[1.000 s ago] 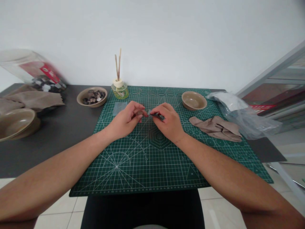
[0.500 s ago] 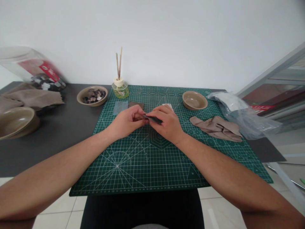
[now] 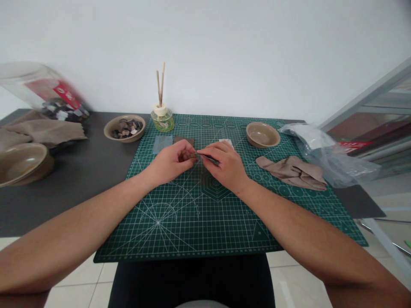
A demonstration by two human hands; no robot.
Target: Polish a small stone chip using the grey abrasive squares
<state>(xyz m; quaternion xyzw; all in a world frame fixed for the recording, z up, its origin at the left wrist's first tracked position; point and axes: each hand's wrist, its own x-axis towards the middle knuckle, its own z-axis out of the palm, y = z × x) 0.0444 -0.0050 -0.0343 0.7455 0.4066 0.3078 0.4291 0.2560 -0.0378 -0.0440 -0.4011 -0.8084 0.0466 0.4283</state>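
Observation:
My left hand (image 3: 173, 161) is over the green cutting mat (image 3: 180, 235), thumb and fingers closed in a pinch. Whatever small piece it pinches is mostly hidden by the fingertips. Close by on the right, my right hand (image 3: 226, 164) grips a thin dark flat strip (image 3: 212, 159), its kind unclear. The strip's left end meets the left fingertips. Behind the hands lie a blue-grey square sheet (image 3: 162, 144), a brown square sheet (image 3: 183, 140) and a whitish piece (image 3: 228, 142), partly covered by my right hand.
A bowl of dark and pale chips (image 3: 126, 128) stands left of a reed diffuser (image 3: 162, 117). Another bowl (image 3: 263, 134), a crumpled brown cloth (image 3: 293, 172) and a plastic bag (image 3: 334, 158) are on the right. Far left are a bowl (image 3: 27, 162), brown cloth (image 3: 48, 130) and clear jar (image 3: 41, 87).
The dark strip in my right hand has tilted and shows a narrower side. Both hands stay in nearly the same place.

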